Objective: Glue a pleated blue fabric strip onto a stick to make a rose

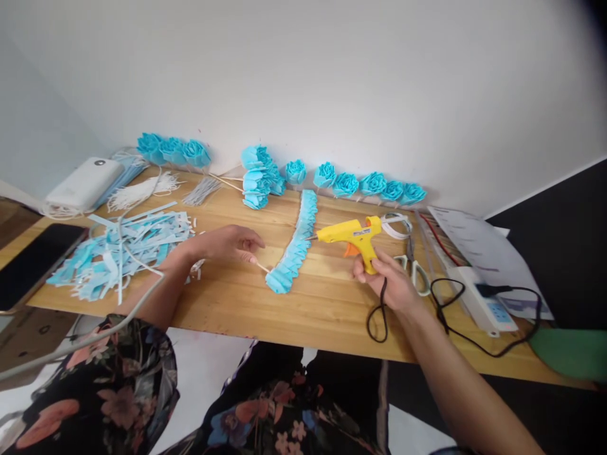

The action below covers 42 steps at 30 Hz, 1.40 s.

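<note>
blue pleated strip (pixel 298 245) lies on the table (pixel 227 309), a stick (pixel 263 268) at its near end. the left hand (pixel 232 242) curls by the stick; whether it pinches, i cannot tell. the right hand (pixel 386 278) grips a yellow glue gun (pixel 349 232), nozzle (pixel 313 237) near the strip.

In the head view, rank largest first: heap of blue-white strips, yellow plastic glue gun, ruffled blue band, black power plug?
1. Heap of strips
2. Glue gun and ruffled band, too alike to rank
3. Power plug
</note>
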Tool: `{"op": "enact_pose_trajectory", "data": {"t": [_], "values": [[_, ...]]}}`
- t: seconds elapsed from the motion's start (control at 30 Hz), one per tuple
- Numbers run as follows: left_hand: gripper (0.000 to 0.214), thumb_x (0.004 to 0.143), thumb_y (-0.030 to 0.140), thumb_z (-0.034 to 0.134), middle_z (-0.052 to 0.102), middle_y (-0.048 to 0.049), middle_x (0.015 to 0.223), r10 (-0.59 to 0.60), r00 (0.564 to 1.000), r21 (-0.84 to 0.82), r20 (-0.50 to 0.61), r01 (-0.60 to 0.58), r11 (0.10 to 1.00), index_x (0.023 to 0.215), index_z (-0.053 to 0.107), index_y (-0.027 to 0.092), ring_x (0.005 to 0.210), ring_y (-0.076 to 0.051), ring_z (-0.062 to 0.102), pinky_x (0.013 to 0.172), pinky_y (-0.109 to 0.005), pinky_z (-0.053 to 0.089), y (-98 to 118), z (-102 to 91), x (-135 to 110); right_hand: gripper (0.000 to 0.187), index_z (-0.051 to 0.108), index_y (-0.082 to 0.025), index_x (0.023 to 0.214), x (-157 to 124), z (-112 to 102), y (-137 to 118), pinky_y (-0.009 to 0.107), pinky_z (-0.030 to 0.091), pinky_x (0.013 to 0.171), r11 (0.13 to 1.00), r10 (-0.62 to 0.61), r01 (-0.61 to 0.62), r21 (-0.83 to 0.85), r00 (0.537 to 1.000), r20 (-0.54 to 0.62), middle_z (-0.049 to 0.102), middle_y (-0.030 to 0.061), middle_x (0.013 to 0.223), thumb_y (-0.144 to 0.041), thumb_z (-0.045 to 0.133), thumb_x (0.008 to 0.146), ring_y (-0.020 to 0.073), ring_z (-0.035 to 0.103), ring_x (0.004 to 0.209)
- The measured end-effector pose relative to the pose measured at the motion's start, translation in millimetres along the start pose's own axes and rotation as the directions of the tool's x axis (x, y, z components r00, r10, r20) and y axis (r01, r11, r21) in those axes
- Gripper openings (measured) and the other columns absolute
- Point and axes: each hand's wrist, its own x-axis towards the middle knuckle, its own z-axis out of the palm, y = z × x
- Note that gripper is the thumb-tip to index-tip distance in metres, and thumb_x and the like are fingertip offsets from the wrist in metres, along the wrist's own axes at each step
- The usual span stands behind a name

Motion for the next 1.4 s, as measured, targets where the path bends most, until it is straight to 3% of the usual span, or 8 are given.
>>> {"op": "enact_pose_trajectory", "data": {"t": [0.13, 0.27, 0.37, 0.6, 0.77, 0.9, 1.17, 1.4], "values": [[0.047, 0.075, 0.050, 0.072, 0.068, -0.0056, 0.100, -0.002, 1.000, 0.015, -0.003, 0.002, 1.000, 0.109, 0.065, 0.017, 0.092, -0.020, 0.063, 0.079, -0.026, 0.047, -1, -0.8, 0, 0.033, 0.056, -0.025, 0.067, -7, 6, 16, 0.039, 0.048, 0.067, 0.997, -0.056, 0.061, 0.045, 0.992, -0.111, 0.044, -0.0002, 0.057, -0.050, 0.051, 0.086, 0.0178, 0.040, 0.055], [0.043, 0.076, 0.049, 0.073, 0.068, -0.0057, 0.101, 0.042, 0.999, 0.049, 0.022, -0.043, 0.998, 0.104, 0.066, 0.017, 0.091, -0.019, 0.063, 0.078, -0.025, 0.047, 2, 0.3, 0, 0.033, 0.059, -0.026, 0.074, -6, 5, 16, 0.041, 0.047, 0.065, 0.999, 0.015, -0.010, 0.048, 0.994, -0.105, 0.041, -0.0006, 0.055, -0.056, 0.049, 0.084, 0.0197, 0.040, 0.054], [0.038, 0.077, 0.048, 0.071, 0.069, -0.0051, 0.097, 0.054, 0.998, 0.093, 0.029, -0.057, 0.994, 0.100, 0.067, 0.017, 0.089, -0.019, 0.063, 0.075, -0.024, 0.046, 8, 2.3, 1, 0.028, 0.060, -0.025, 0.074, -8, 1, 17, 0.040, 0.046, 0.065, 0.998, 0.000, 0.005, 0.062, 0.997, -0.071, 0.044, 0.0004, 0.057, -0.052, 0.056, 0.082, 0.0200, 0.042, 0.056], [0.042, 0.079, 0.052, 0.070, 0.070, -0.0058, 0.095, 0.054, 0.998, 0.133, 0.034, -0.058, 0.989, 0.101, 0.067, 0.016, 0.086, -0.020, 0.064, 0.073, -0.025, 0.044, 14, 5.9, 4, 0.028, 0.063, -0.026, 0.093, -19, -5, 8, 0.036, 0.044, 0.059, 0.985, -0.008, 0.031, 0.172, 0.991, -0.132, 0.052, 0.0013, 0.071, -0.047, 0.070, 0.076, 0.0173, 0.045, 0.059], [0.046, 0.081, 0.059, 0.066, 0.069, -0.0056, 0.089, 0.066, 0.998, 0.064, 0.016, -0.067, 0.996, 0.098, 0.066, 0.016, 0.080, -0.019, 0.063, 0.068, -0.025, 0.044, 10, 7.9, 6, 0.027, 0.059, -0.024, 0.082, -19, -5, 0, 0.030, 0.034, 0.049, 0.988, 0.035, -0.013, 0.153, 0.989, -0.145, 0.046, -0.0003, 0.067, -0.044, 0.073, 0.070, 0.0149, 0.041, 0.055], [0.046, 0.080, 0.059, 0.066, 0.068, -0.0060, 0.088, 0.054, 0.999, 0.039, 0.011, -0.054, 0.998, 0.096, 0.066, 0.015, 0.079, -0.019, 0.062, 0.068, -0.025, 0.045, 13, 7.4, 5, 0.028, 0.056, -0.024, 0.077, -13, -10, 8, 0.028, 0.031, 0.046, 0.984, 0.064, -0.035, 0.176, 0.985, -0.162, 0.037, -0.0041, 0.059, -0.044, 0.075, 0.070, 0.0121, 0.034, 0.049], [0.042, 0.075, 0.052, 0.072, 0.070, -0.0045, 0.092, 0.053, 0.998, 0.103, -0.019, -0.051, 0.993, 0.098, 0.067, 0.018, 0.083, -0.020, 0.064, 0.069, -0.024, 0.044, -5, 6.5, 2, 0.040, 0.045, -0.024, 0.067, 1, -19, 29, 0.027, 0.031, 0.044, 0.993, 0.041, -0.014, 0.115, 0.972, -0.233, 0.037, -0.0054, 0.056, -0.051, 0.072, 0.077, 0.0106, 0.031, 0.045], [0.018, 0.079, 0.026, 0.061, 0.070, -0.0039, 0.089, 0.073, 0.997, 0.146, -0.003, -0.072, 0.987, 0.093, 0.069, 0.017, 0.079, -0.017, 0.064, 0.068, -0.023, 0.044, -3, 4.7, 1, 0.028, 0.059, -0.020, 0.080, 3, -17, 4, 0.025, 0.032, 0.047, 0.996, 0.057, -0.069, -0.062, 0.984, -0.170, 0.049, -0.0039, 0.060, -0.045, 0.073, 0.080, 0.0093, 0.040, 0.050]]}}
